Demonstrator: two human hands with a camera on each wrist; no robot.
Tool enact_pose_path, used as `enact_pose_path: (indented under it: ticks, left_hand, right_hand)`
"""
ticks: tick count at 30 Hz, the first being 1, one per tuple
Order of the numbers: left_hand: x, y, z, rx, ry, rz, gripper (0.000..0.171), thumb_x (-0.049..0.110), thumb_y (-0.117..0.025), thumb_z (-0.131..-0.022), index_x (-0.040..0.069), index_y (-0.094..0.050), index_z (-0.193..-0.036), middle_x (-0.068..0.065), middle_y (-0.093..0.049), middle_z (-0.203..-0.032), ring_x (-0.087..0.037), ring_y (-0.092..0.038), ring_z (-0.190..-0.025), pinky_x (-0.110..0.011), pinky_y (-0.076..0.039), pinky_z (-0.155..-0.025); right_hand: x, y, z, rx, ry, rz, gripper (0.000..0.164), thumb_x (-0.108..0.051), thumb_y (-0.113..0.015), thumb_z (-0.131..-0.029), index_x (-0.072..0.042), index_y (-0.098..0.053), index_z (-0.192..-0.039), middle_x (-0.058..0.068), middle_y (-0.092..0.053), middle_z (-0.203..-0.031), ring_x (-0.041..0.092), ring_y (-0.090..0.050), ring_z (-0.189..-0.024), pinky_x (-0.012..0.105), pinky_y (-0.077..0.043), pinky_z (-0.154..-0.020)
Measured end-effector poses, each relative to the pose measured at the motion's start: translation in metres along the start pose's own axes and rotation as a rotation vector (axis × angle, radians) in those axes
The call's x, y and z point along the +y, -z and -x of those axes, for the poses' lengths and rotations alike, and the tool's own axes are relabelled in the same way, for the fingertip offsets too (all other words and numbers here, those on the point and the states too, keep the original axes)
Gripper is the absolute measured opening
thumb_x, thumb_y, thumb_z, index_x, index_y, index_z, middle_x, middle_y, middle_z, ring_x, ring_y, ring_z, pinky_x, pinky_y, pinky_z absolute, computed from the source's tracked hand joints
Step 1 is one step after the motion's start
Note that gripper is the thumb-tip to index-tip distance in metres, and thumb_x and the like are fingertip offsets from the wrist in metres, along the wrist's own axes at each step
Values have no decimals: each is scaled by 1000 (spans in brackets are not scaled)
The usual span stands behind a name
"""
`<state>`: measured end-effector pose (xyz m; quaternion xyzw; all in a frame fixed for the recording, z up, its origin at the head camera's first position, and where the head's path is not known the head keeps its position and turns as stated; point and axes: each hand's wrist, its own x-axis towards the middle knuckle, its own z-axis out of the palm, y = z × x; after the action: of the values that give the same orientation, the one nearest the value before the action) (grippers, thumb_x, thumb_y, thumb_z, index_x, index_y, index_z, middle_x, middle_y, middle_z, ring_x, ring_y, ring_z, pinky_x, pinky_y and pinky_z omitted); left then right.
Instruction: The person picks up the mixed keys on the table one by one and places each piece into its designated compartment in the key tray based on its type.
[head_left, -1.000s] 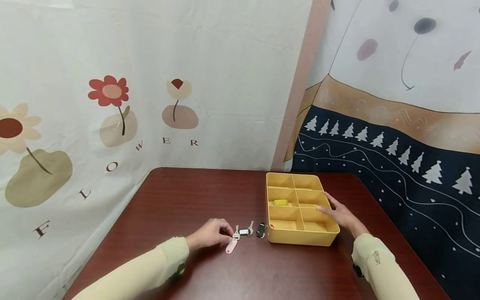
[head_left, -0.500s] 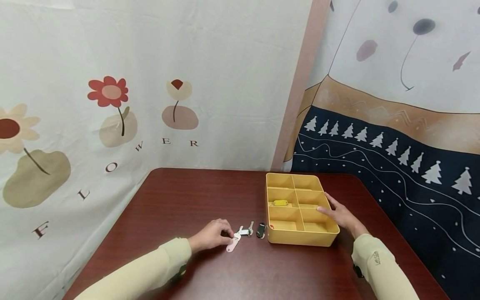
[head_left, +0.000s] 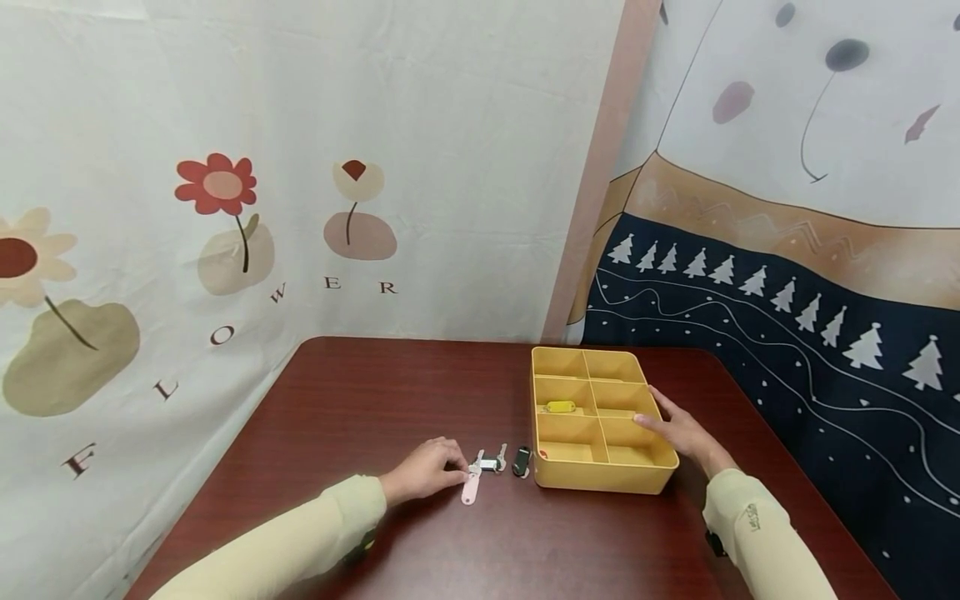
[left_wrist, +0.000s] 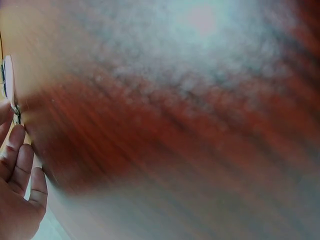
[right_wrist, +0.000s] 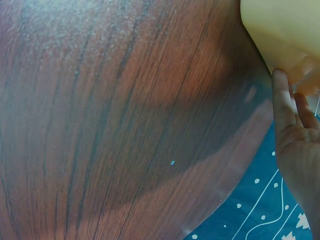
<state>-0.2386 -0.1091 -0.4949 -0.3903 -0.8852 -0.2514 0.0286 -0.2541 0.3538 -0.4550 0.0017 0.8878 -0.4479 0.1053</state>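
Note:
My left hand (head_left: 426, 470) pinches a key with a pink key tag (head_left: 469, 490) between thumb and fingertips, low over the table. In the left wrist view the same pink tag (left_wrist: 10, 80) stands on edge above the fingers (left_wrist: 19, 150). Just beyond it lie a key with a black-and-white tag (head_left: 489, 464) and a key with a black tag (head_left: 522, 461). My right hand (head_left: 686, 432) grips the right wall of a yellow compartment box (head_left: 603, 477), thumb over the rim. The right wrist view shows fingers (right_wrist: 282, 100) along the outside of the box wall (right_wrist: 280, 35).
The box has several compartments; a yellow key tag (head_left: 560, 407) lies in the middle left one, and a small red thing (head_left: 543, 453) shows in the near left one. The dark red table (head_left: 405, 375) meets printed cloth hangings (head_left: 450, 167) at the back.
My left hand has shifted slightly right with the key, and the pink tag has turned to hang more straight toward me. The right hand and the box have stayed in place.

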Motion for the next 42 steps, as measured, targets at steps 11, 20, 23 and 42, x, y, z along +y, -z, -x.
enact_pose_path:
  ticks: [11, 20, 23, 42]
  left_hand:
    - [2, 2, -3, -29, 29, 19, 10, 19, -79, -80, 13, -76, -87, 7, -62, -83, -9, -54, -81, -28, -44, -76]
    - [1, 2, -4, -15, 21, 28, 9, 17, -79, -80, 13, -74, -86, 7, -62, -82, -8, -54, -79, -28, -44, -75]
    - [1, 2, -4, -14, 28, 38, 12, 17, -80, -79, 12, -74, -89, 7, -61, -82, -8, -54, -79, -27, -44, -74]
    - [0, 0, -6, 14, -3, 5, 5, 14, -73, -88, 12, -77, -85, 11, -63, -81, -7, -57, -79, -31, -47, -75]
  right_hand:
    - [0, -1, 0, 6, -13, 8, 89, -44, -58, -98, -11, -3, -160, 31, -11, -159, 50, -22, -141, 63, -22, -110]
    - [0, 1, 0, -1, -27, 23, 96, -54, -59, -95, -13, -2, -160, 31, -12, -159, 51, -19, -142, 67, -18, -110]
    - [0, 1, 0, -1, -28, 23, 97, -55, -59, -94, -12, -2, -160, 31, -12, -159, 51, -19, -142, 67, -18, -110]
    - [0, 1, -1, -2, -30, 21, 93, -50, -59, -96, -12, -2, -160, 32, -12, -158, 51, -20, -141, 67, -19, -109]
